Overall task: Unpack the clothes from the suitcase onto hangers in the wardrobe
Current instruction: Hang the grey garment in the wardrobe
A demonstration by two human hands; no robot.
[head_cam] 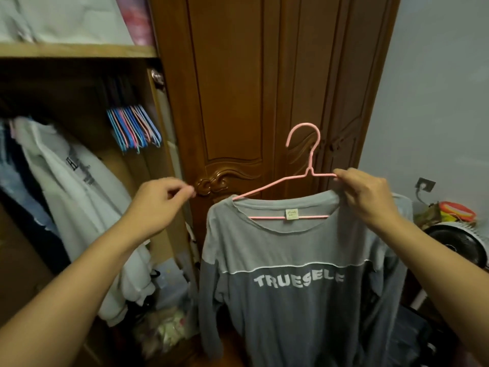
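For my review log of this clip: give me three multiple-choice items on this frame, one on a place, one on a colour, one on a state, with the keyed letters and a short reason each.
1. Where do the spare hangers hang?
A. Inside the open wardrobe, upper part
B. On the door handle
C. On the floor

2. What colour is the hanger carrying the grey TRUESELF shirt?
A. Blue
B. Pink
C. Black

3. What is the right hand doing?
A. Hanging idle
B. Resting flat on the wardrobe door
C. Gripping the hanger's arm and the shirt's shoulder

Key:
1. A, the bunch hangs under the wardrobe shelf.
2. B, the hook and bars are pink.
3. C, its fingers curl round the hanger arm; the left hand holds nothing visible.
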